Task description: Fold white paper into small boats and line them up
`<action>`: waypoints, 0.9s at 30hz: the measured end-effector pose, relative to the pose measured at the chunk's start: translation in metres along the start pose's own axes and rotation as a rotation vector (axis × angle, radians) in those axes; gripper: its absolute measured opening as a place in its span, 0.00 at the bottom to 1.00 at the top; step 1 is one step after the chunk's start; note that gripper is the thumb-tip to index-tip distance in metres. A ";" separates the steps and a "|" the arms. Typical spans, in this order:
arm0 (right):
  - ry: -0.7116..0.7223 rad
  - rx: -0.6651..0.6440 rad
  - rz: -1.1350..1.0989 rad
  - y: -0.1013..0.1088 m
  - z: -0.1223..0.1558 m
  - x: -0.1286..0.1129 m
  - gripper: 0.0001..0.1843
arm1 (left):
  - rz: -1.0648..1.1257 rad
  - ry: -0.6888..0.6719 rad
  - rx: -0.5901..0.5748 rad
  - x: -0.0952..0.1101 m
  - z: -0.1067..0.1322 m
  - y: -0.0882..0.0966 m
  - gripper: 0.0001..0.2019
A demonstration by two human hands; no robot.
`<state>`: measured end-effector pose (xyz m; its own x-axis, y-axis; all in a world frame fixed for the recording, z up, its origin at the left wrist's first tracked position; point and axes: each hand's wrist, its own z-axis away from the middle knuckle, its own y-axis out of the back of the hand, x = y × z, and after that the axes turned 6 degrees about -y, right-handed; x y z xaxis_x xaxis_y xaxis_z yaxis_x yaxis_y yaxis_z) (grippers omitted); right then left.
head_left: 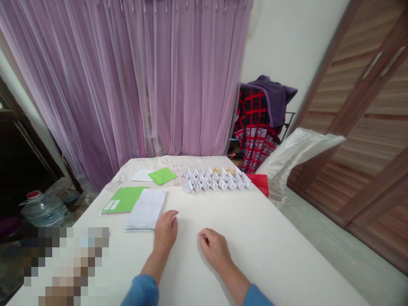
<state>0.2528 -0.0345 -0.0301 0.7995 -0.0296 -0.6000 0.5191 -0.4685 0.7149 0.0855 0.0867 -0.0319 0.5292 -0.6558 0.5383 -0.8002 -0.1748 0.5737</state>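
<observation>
My left hand (166,229) rests on the white tabletop beside a stack of white paper sheets (146,209), its fingers stretched forward and the thumb a little apart. Nothing shows in it. To the right, my right hand (216,247) lies on its side with the fingers curled in, and no object is visible inside. A green packet of paper with a label (127,197) lies partly under the white stack. Farther back, a green sheet (162,175) overlaps a white sheet (140,175). Rows of small folded white paper pieces (215,182) stand at the back right, with two gold pieces (231,171) among them.
A red flat item (260,185) lies at the table's right edge. Beyond it are a clear plastic bag (293,153) and a cloth-draped rack (258,114). A large water bottle (44,210) stands left of the table. Purple curtains (191,76) hang behind.
</observation>
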 end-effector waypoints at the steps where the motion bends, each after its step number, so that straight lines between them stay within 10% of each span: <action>1: 0.000 -0.006 -0.001 0.002 0.003 0.000 0.11 | -0.045 -0.013 0.008 0.001 0.001 0.004 0.13; 8: -0.015 -0.072 0.039 0.007 0.016 0.000 0.11 | -0.658 0.157 -0.057 -0.032 0.011 0.045 0.25; 14: -0.012 -0.095 0.045 0.010 0.016 -0.003 0.11 | -0.607 0.211 -0.195 -0.050 0.012 0.062 0.22; 27: 0.016 -0.109 0.030 0.013 0.017 0.000 0.12 | -0.477 0.351 -0.117 -0.040 0.008 0.072 0.16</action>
<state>0.2542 -0.0552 -0.0270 0.8191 -0.0277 -0.5729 0.5243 -0.3688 0.7675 0.0046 0.0942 -0.0173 0.8997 -0.2401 0.3645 -0.4254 -0.2950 0.8556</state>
